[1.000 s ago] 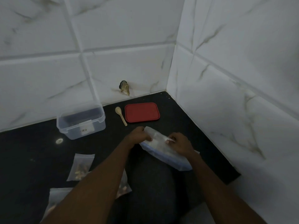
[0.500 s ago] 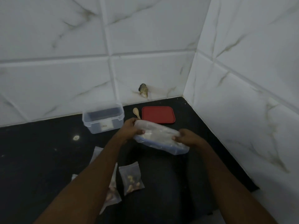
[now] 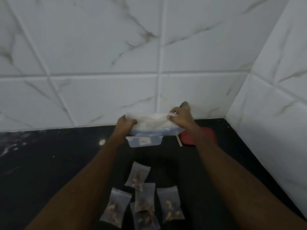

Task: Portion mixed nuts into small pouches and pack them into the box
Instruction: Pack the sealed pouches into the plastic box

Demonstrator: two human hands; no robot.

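Both hands up at the far side of the counter, holding the big clear bag (image 3: 152, 123) by its ends. Left hand (image 3: 123, 124) grips the left end, fingers curled round it. Right hand (image 3: 180, 118) pinches the upper right corner. The bag hangs just above the clear box (image 3: 143, 142) and hides the box's opening; what is in either, cannot tell.

Small pouches (image 3: 170, 205) with nuts in them lie near, in a loose cluster between the forearms, some overlapping, none in the box as far as shows.

Step, as judged: dealing with the big bag before packing. Its blue strip runs along the lower edge; open or sealed, cannot tell. Keep both ends level and the grip firm, so nothing spills. Set it down clear of the box, then pack the pouches flat.

Wooden spoon (image 3: 179, 141) and red lid (image 3: 204, 136) lie right of the box, lid partly behind the right wrist.

Counter (image 3: 49, 163) black, glossy, dim. White marbled wall tiles (image 3: 99, 47) behind, meeting in a corner far right
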